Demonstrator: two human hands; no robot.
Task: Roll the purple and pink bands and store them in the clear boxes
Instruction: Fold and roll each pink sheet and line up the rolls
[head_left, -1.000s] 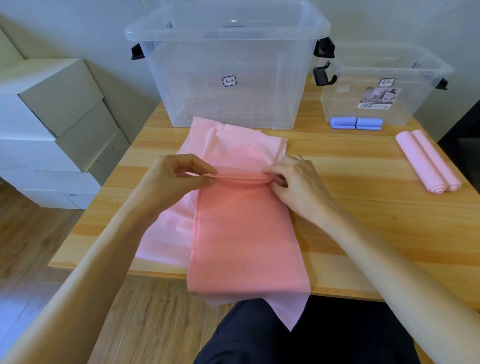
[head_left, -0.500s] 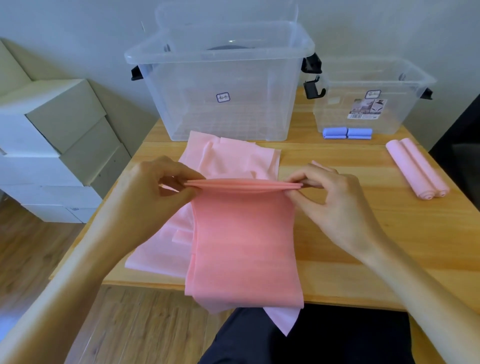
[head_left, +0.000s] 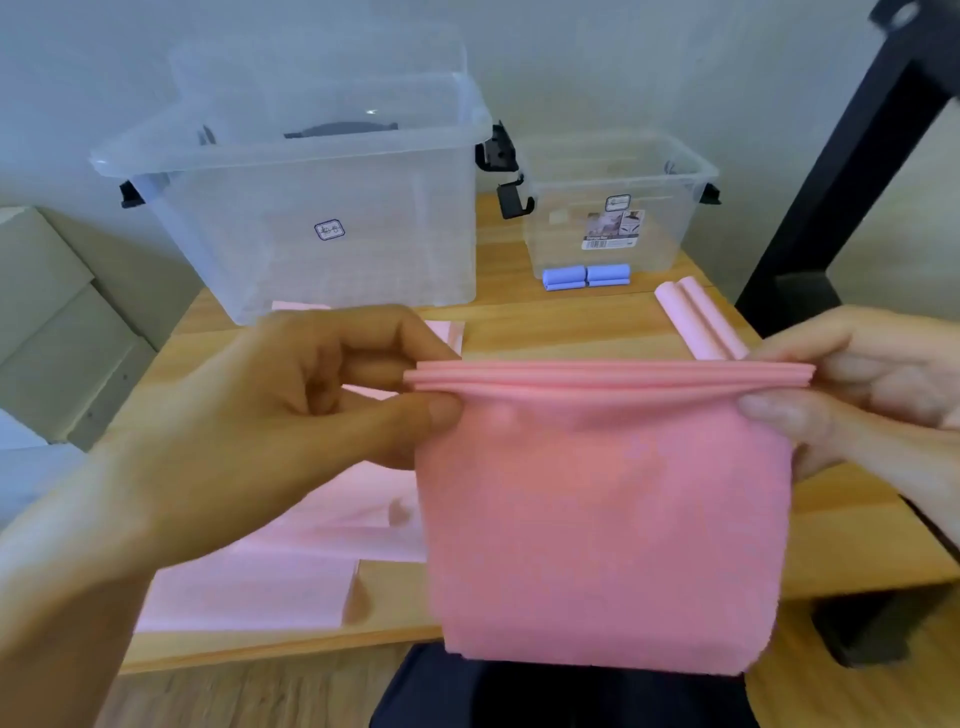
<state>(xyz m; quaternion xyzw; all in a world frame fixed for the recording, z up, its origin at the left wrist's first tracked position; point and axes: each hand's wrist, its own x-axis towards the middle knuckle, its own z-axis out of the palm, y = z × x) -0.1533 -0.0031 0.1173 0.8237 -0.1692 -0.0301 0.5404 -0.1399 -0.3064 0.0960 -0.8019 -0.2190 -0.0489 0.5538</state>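
Note:
A pink band (head_left: 602, 519) hangs in the air above the table's near edge, its top edge rolled into a thin tube. My left hand (head_left: 322, 395) pinches the left end of that roll and my right hand (head_left: 857, 384) pinches the right end. More flat, paler pink bands (head_left: 291, 561) lie on the wooden table (head_left: 545, 327) under my left arm. Two rolled pink bands (head_left: 696, 322) lie at the right. Rolled purple bands (head_left: 586, 276) sit in front of the small clear box (head_left: 613, 208). The large clear box (head_left: 311, 208) stands at the back left.
A black metal frame (head_left: 841, 156) rises at the right of the table. Grey cardboard boxes (head_left: 57, 322) are stacked on the floor at the left. My dark trousers (head_left: 519, 696) show below the table's edge.
Both hands have lifted the pink band off the table and toward the camera, spreading apart along its rolled top edge. The view has shifted closer and to the left.

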